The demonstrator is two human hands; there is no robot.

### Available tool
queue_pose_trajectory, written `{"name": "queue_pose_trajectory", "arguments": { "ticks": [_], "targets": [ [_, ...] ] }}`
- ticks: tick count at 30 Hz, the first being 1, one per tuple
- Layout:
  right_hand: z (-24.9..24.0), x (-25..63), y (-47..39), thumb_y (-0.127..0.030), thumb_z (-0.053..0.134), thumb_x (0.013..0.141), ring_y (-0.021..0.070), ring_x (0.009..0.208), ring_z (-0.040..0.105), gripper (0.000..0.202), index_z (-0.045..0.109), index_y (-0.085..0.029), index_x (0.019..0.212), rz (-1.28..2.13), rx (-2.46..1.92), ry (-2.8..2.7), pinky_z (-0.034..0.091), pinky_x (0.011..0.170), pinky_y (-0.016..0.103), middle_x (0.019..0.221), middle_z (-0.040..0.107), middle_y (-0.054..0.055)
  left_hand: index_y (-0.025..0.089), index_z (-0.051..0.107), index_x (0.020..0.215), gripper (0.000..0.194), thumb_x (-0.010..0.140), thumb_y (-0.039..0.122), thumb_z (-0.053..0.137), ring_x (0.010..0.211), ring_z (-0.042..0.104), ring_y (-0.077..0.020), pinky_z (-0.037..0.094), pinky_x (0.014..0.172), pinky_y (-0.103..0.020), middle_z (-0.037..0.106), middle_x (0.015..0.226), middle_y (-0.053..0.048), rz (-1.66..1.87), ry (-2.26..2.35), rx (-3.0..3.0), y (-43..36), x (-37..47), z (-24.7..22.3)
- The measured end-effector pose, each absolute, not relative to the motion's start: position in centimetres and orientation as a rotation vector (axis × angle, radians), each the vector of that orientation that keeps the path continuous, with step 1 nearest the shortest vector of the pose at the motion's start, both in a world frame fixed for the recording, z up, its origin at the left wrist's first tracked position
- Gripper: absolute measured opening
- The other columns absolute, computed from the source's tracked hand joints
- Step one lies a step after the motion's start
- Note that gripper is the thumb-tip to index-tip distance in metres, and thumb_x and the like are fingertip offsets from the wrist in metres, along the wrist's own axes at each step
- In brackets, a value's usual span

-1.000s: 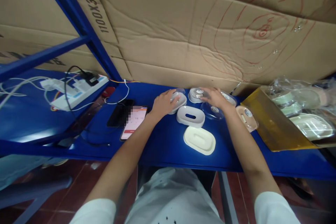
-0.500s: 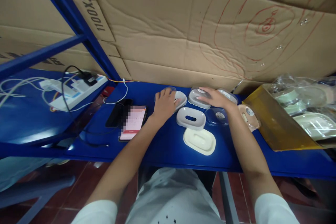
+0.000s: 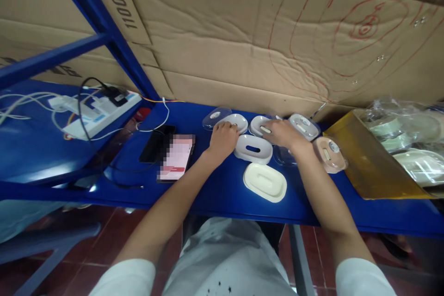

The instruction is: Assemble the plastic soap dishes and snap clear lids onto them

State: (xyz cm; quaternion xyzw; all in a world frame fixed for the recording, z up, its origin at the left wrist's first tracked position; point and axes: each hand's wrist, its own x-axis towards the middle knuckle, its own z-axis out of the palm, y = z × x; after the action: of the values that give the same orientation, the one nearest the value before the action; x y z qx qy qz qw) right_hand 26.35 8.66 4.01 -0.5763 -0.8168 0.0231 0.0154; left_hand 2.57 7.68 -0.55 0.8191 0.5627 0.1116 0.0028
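My left hand (image 3: 224,139) is closed over the near left rim of a white oval soap dish (image 3: 240,121), its fingertips partly hidden inside. A clear lid (image 3: 215,119) with a round sticker lies just left of that dish. At a second white soap dish (image 3: 255,125), my right hand (image 3: 282,133) has curled fingers over the right side. Part of a clear lid (image 3: 274,118) shows behind these fingers, and they appear to grip it. In front sit a white tray with a slot (image 3: 253,156) and a cream oval tray (image 3: 265,189).
Lidded white (image 3: 305,126) and peach (image 3: 329,153) soap dishes stand to the right, beside a yellowish carton (image 3: 357,162) of wrapped dishes. Another clear lid (image 3: 283,156) lies under my right wrist. A phone (image 3: 176,157) and a power strip (image 3: 104,115) are left. Cardboard (image 3: 215,74) backs the blue table.
My left hand has left the clear lid, now lying at the left, and moved onto the dish. The second dish is now uncovered; its lid has shifted right with my right hand.
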Motion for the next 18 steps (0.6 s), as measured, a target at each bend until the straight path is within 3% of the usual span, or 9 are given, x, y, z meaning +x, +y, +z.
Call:
{"name": "queue_pose_trajectory", "arguments": {
  "ticks": [4, 8, 12, 18],
  "targets": [
    [3.2, 25.1, 8.3, -0.027, 0.078, 0.093, 0.0345, 0.125, 0.07, 0.035, 0.076, -0.018, 0.127, 0.117, -1.812, -2.61, 0.05, 0.108, 0.042, 0.132, 0.076, 0.017, 0.015, 0.069, 0.134, 0.038, 0.101, 0.033, 0.069, 0.132, 0.059, -0.0397, 0.044, 0.107, -0.05, 0.068, 0.136, -0.02, 0.372, 1.785, 2.562, 7.8, 2.5, -0.6],
    [3.3, 25.4, 8.6, -0.03, 0.062, 0.104, 0.0342, 0.123, 0.072, 0.037, 0.069, -0.018, 0.139, 0.145, -1.782, -2.573, 0.053, 0.103, 0.041, 0.133, 0.076, 0.017, 0.018, 0.071, 0.129, 0.028, 0.106, 0.029, 0.058, 0.124, 0.065, -0.0364, 0.044, 0.105, -0.049, 0.073, 0.129, -0.016, 0.455, 1.796, 2.534, 8.1, 2.5, -0.4],
    [3.5, 26.0, 9.1, -0.035, 0.046, 0.111, 0.0333, 0.121, 0.073, 0.04, 0.066, -0.017, 0.141, 0.17, -1.725, -2.475, 0.054, 0.102, 0.042, 0.13, 0.077, 0.016, 0.014, 0.068, 0.13, 0.033, 0.111, 0.032, 0.047, 0.119, 0.068, -0.0368, 0.047, 0.102, -0.049, 0.076, 0.122, -0.017, 0.578, 1.842, 2.461, 8.6, 2.5, 0.0],
    [3.8, 27.2, 10.0, -0.031, 0.035, 0.112, 0.0295, 0.132, 0.067, 0.054, 0.04, -0.016, 0.164, 0.121, -1.705, -2.229, 0.053, 0.112, 0.044, 0.15, 0.066, 0.014, 0.013, 0.046, 0.156, 0.046, 0.112, 0.022, 0.037, 0.126, 0.067, -0.0328, 0.049, 0.103, -0.044, 0.069, 0.139, -0.019, 0.773, 1.836, 2.404, 9.2, 2.0, 0.0]
  ]
}}
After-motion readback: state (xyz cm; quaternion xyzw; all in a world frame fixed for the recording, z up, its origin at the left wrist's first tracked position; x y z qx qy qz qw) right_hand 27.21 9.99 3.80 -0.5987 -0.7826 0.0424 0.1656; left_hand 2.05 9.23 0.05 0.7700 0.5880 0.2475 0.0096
